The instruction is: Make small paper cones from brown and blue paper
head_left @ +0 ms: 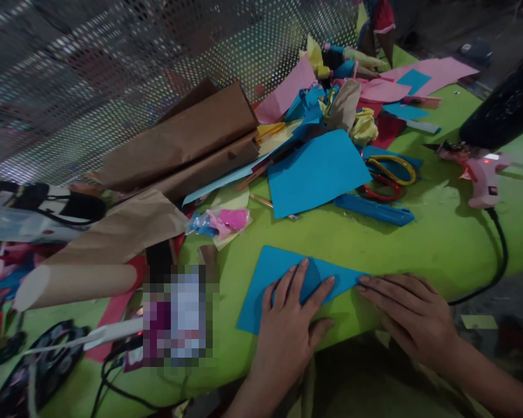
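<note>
"At the near edge of the green surface (436, 238), what lay there?"

"A piece of blue paper (255, 290), flat, wide at its left end and tapering to a point on the right."

"And the hands?"

"The left hand (290, 310) was on top of it, palm down, fingers spread. The right hand (414, 319) was at the pointed end, its fingers pressed close together and their tips at the paper. I couldn't tell whether that thumb pinched from below; it was hidden."

"What was nearest beyond them?"

"Further from the near edge lay a larger blue sheet (318, 174). Just beside its right side were scissors (389, 176) with yellow and red handles, and a blue tool (375, 210) lay below them."

"Toward the right edge?"

"A pink glue gun (483, 177), its black cord (505, 249) running down past the near edge."

"And toward the left edge?"

"A clear packet (226, 220) with pink and blue contents came first, then a cardboard tube (82, 284) on its side."

"Along the far edge?"

"Folded brown card (183, 139), and right of it a heap of crumpled coloured paper (318, 104). Behind stood a mesh screen (200, 75)."
</note>
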Tool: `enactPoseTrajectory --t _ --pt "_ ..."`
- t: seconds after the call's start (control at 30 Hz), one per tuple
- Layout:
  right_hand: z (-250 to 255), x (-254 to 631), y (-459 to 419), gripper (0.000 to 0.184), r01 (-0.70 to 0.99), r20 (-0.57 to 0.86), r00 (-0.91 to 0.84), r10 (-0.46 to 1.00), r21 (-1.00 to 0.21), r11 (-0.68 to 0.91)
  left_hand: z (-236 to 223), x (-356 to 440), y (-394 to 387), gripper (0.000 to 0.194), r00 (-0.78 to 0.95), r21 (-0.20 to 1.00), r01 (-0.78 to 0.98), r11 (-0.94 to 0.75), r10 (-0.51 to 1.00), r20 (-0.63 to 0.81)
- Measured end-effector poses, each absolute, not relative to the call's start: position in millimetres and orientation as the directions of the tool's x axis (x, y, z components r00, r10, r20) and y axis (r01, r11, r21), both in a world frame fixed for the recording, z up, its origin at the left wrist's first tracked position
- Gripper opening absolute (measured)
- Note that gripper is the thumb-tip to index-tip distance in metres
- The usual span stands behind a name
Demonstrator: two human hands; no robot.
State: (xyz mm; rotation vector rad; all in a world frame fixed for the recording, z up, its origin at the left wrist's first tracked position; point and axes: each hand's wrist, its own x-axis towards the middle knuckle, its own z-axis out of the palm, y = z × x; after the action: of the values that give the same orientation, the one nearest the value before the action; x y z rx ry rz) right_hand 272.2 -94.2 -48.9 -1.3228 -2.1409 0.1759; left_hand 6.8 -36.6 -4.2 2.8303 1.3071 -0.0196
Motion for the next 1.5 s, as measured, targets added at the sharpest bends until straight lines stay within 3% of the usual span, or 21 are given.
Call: enactPoseTrajectory --t 0.3,0.6,0.8,1.0,1.13,1.5 --pt "-48 270 -94 0.047 0.773 0.380 -0.270 0.885 -0.463 0.434 -5 7 -37 0.067 0.640 0.009 0.769 -0.640 0.768 -0.027" --pt "-40 265 -91 0.053 0.861 0.303 -0.304 0.903 -0.319 0.396 -4 6 -36 0.072 0.662 0.016 0.749 -0.662 0.749 -0.026" --pt "-43 266 -89 0.050 0.866 0.314 -0.281 0.907 -0.324 0.380 3 -3 -36 0.072 0.708 0.070 0.706 -0.705 0.703 -0.059" --pt "-37 250 -92 0.045 0.857 0.379 -0.297 0.876 -0.299 0.420 -1 -6 -38 0.066 0.701 0.104 0.712 -0.695 0.711 -0.049" --pt "-31 234 -94 0.050 0.801 0.327 -0.420 0.847 -0.304 0.515 -5 -7 -38 0.065 0.697 0.118 0.714 -0.690 0.716 -0.035" --pt "-40 266 -96 0.055 0.873 0.334 -0.358 0.872 -0.212 0.440 -3 -33 -48 0.069 0.712 0.030 0.702 -0.711 0.702 -0.033"
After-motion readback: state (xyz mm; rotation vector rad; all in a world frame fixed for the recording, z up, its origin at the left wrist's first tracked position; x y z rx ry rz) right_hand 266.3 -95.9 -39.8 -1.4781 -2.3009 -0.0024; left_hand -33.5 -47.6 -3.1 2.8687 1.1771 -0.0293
